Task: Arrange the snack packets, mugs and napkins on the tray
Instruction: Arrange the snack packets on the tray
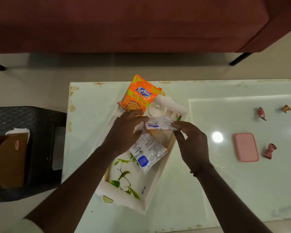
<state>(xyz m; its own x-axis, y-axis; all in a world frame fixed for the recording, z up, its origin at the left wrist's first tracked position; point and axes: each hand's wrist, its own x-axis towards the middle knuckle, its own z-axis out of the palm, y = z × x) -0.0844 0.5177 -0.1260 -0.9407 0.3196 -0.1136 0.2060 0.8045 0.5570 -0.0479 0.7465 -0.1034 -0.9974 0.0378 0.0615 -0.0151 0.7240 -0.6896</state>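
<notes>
A white tray (151, 194) with a leaf print lies slantwise on the pale table. An orange Kurkure packet (139, 94) leans over the tray's far end. Beside it stands a white mug (156, 109). A silver packet with a blue label (147, 153) lies face down in the tray's middle. Above the tray, my left hand (124, 132) and my right hand (191, 143) each pinch one end of a second silver packet (158, 124). No napkins show on the tray.
Three crumpled wrappers (261, 113) (286, 108) (270, 151) and a pink lidded box (246, 147) lie on the table's right part. A dark stool (40, 140) at left carries brown plates (8, 158) and white napkins (18, 131). A maroon sofa (124, 22) stands beyond the table.
</notes>
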